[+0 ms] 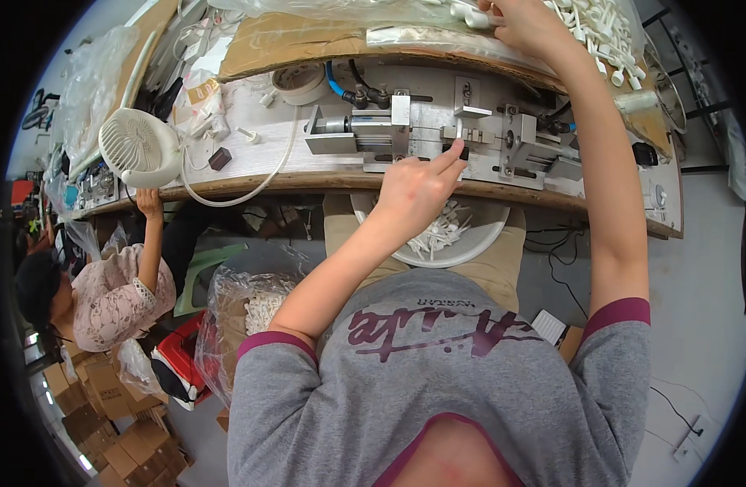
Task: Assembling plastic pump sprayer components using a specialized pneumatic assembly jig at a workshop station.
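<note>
Loading the metal fixture (480, 136) appears in hand. Left hand (420, 188): fingers nearly together at a white piece (459, 127) there, grip unclear. Right hand (523, 28): fingers curled, far right beside piled white parts (594, 36), hold unclear. Next move likely calls for accurate seating.

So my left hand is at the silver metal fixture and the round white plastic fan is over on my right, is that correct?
Not quite: the round white plastic fan is on your left, not your right, as the head view shows. Your left hand is indeed at the silver metal fixture.
</note>
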### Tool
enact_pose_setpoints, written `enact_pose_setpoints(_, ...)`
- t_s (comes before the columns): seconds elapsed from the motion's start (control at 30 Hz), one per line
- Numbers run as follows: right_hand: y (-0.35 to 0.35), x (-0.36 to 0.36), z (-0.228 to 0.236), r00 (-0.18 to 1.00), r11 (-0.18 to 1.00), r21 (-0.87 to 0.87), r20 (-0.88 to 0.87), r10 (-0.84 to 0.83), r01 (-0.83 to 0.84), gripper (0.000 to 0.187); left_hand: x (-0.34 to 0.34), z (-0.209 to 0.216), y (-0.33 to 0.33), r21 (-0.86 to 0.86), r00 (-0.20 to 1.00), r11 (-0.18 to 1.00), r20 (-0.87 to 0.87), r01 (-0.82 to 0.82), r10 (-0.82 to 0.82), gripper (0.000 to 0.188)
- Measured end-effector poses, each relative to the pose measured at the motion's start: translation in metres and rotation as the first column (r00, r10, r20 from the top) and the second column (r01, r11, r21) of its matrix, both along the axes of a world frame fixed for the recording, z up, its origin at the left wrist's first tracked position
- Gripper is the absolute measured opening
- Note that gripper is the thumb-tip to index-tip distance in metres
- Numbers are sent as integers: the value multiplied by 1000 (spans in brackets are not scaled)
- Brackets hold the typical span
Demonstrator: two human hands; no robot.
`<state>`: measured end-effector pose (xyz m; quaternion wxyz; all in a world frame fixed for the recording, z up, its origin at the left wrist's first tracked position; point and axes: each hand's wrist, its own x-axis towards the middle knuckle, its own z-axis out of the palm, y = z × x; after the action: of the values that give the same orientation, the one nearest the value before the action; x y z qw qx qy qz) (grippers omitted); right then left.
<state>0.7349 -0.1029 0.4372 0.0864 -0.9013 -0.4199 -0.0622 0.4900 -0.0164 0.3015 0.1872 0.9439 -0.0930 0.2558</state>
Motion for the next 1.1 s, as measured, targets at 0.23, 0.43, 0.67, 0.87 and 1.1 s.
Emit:
enact_pose_setpoints(0.23, -31, 8, -17, 977, 950, 251, 151, 150, -184, 22, 11, 4, -3, 56, 996, 998, -86, -9, 14, 26)
enact_pose_setpoints(0.43, -63, -56, -31, 827, 814, 358, 508, 241, -457, 27, 5, 29, 0, -591, 975, 807, -176, 5, -135, 41)
enact_pose_setpoints(0.67, -74, -121, -67, 786, 799, 301, 534, 311, -520, 40, -1, 63, -4, -869, 965, 486, -42, 92, -258, 40)
enact_pose_setpoints(0.87, -87, -112, -65, 917, 682, 642, 381, 114, -352, 35, -12, 39, -5, -402, 995, 911, 30, 95, -90, 32)
enact_pose_setpoints(1.1, -100, -134, -50, 843, 332, 883, -435, 316, 331, 13, 4, 4, -3, 71, 997, 997, -70, 22, -17, 26)
